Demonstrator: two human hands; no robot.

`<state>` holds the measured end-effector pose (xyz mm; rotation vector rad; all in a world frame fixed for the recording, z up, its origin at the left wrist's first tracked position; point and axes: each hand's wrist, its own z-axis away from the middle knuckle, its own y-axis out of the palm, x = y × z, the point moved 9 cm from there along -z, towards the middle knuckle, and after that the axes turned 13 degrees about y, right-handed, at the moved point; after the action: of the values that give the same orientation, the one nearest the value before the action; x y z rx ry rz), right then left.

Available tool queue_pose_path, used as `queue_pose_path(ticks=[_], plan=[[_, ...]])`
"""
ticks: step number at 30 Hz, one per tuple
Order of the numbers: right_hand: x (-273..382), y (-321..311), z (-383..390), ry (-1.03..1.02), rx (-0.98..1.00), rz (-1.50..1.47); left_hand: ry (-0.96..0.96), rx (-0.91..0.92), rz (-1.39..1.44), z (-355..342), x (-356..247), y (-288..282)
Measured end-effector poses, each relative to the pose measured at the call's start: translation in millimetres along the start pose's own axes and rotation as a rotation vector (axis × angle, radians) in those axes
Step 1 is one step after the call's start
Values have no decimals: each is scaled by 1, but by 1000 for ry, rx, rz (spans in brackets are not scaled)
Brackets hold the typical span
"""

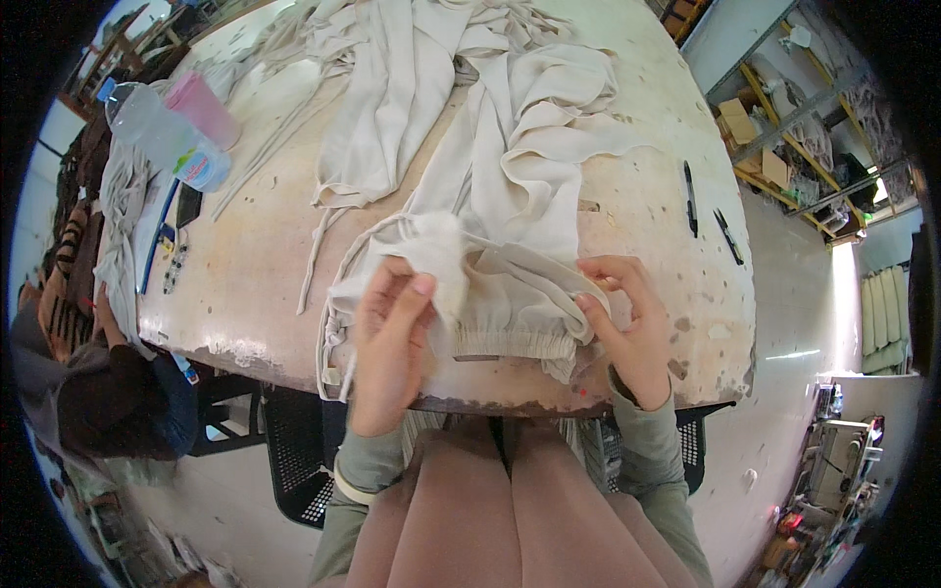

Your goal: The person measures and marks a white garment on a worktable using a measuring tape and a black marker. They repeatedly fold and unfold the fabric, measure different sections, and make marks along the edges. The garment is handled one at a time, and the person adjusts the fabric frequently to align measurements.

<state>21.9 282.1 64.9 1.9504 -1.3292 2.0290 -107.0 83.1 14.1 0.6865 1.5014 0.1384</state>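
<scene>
Lying between left fingers [416, 294] and right fingers [600, 318], gathered cream garment [512, 318]

"How's that garment [505, 294] lying?"

"It's sprawling on the table [657, 216], cream and creased, its gathered band [512, 344] resting by the near edge."

"And its left side?"

"That's bunching up, blurring."

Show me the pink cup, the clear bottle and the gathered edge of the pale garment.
Pink cup [204, 110], head view: its side.
Clear bottle [157, 132], head view: its body.
Gathered edge [515, 344], head view: its middle.
</scene>
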Motion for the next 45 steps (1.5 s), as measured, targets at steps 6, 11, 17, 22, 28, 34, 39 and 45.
queue_pose_path(ticks=[6, 11, 17, 22, 28, 34, 39, 45], plan=[[51, 36, 1, -280, 135, -83, -152, 99, 141, 15, 24, 33], [65, 43, 9, -420, -90, 174, -121, 43, 102, 18, 25, 27], [64, 47, 21, -479, -190, 240, -67, 6, 25, 14, 32, 25], [60, 45, 26, -522, -181, 237, -114, 2, -53, 16, 33, 28], [49, 45, 16, -406, -70, 132, -141, 49, -102, 19, 37, 30], [53, 46, 26, -616, -6, 204, -149, 23, -3, 14, 44, 28], [59, 43, 47, -781, 139, 177, -61, -7, 103, 9, 38, 22], [66, 9, 74, -826, 269, -28, 278, -253, -97, -14, 0, -12]])
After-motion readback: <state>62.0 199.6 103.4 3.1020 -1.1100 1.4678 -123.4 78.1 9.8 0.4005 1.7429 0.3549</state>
